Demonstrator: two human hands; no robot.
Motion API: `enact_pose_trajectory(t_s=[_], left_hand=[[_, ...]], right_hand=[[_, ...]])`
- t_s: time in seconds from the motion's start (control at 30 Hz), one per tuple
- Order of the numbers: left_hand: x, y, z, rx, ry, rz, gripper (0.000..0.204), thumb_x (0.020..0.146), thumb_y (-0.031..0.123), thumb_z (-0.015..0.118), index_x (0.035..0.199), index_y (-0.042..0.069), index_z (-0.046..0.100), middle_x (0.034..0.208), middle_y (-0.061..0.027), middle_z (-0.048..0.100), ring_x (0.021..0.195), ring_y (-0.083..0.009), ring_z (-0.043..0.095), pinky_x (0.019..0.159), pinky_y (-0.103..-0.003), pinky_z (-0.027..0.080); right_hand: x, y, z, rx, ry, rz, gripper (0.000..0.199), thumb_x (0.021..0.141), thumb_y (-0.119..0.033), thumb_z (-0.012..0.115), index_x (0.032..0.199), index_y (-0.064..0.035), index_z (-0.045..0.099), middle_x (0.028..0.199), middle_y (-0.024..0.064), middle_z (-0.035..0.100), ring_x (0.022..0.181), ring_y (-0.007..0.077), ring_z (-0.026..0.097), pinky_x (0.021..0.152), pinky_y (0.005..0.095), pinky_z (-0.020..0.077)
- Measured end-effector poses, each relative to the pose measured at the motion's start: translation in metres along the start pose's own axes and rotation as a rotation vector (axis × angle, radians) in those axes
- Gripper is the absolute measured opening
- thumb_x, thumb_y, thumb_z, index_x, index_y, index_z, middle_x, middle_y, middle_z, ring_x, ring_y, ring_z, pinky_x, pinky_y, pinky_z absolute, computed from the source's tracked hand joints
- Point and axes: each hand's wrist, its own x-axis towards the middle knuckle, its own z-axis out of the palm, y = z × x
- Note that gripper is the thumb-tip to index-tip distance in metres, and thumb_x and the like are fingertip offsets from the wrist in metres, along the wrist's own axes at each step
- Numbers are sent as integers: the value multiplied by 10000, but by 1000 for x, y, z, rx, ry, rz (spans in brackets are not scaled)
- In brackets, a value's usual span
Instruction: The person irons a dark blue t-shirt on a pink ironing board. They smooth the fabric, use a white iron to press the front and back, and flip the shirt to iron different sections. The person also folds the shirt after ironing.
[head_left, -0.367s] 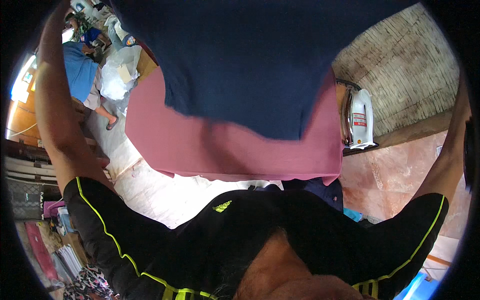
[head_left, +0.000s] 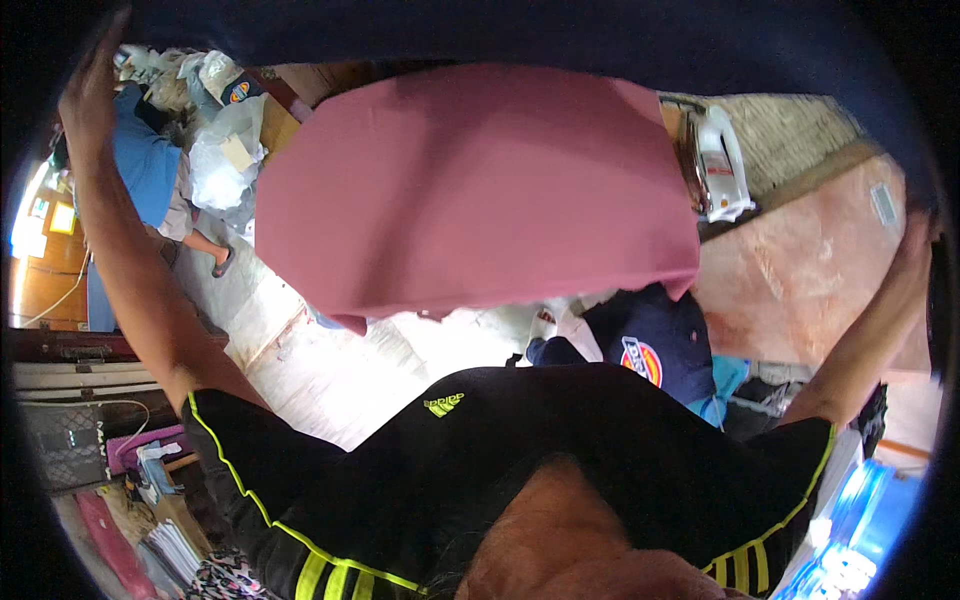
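A dark navy cloth (head_left: 500, 45) is stretched wide across the far side, raised between my two spread arms. My left hand (head_left: 92, 95) is at the far left rim, closed on one end of it, its fingertips fading into the dark border. At the right rim my right hand (head_left: 915, 240) grips the other end, partly lost in shadow. Whether the cloth is a garment cannot be made out. Beneath and nearer to me lies a pink cloth cover (head_left: 480, 190) over an ironing surface. A white iron (head_left: 722, 165) rests at its right end.
A person in a blue top (head_left: 145, 160) is at the far left, beside clear plastic bags (head_left: 225, 165). To the right is a wooden board (head_left: 800, 250). A navy fabric item with a round badge (head_left: 655, 335) hangs below the pink cover. Papers and cloths (head_left: 165, 530) are stacked at lower left.
The navy cloth has swung up and away, uncovering most of the pink cover. Both my hands have come into view at the sides, and my view has shifted slightly.
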Motion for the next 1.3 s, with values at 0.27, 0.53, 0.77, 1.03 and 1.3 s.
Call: enact_pose_trajectory(t_s=[0.27,0.53,0.77,1.03,1.3], left_hand=[[-245,178,51,-625,-412,-748,344,732,-103,587,1041,-28,716,1057,-135,722,1029,-262,666,910,-337,495],[-341,278,53,-677,-628,-971,208,764,-34,717,968,1,727,923,-115,725,866,-253,673,797,-335,520],[-333,246,70,-379,-524,-1351,319,835,266,800,920,-26,705,898,-130,718,830,-201,655,770,-325,499],[-346,158,163,234,-314,-1439,405,923,354,684,1090,-14,678,919,-215,692,874,-364,670,808,-428,510],[-311,172,184,395,-428,-1413,283,966,289,631,934,15,567,909,-226,674,845,-413,654,744,-480,493]], right_hand=[[-260,75,-17,220,-64,419,594,858,-121,693,1407,-3,500,1244,38,638,1109,176,593,1032,329,426],[-407,185,-41,270,-301,1046,291,962,-88,620,1238,3,599,1094,48,691,947,156,666,848,328,543],[-337,241,-24,-937,-547,254,192,960,-169,611,1047,-10,675,928,181,673,840,273,661,761,382,514],[-106,208,140,-864,-128,-240,254,974,-229,600,999,22,629,908,234,634,816,420,614,726,485,473],[-75,234,152,-800,-184,-64,199,935,-182,646,955,15,632,910,221,661,874,386,646,782,462,489]])
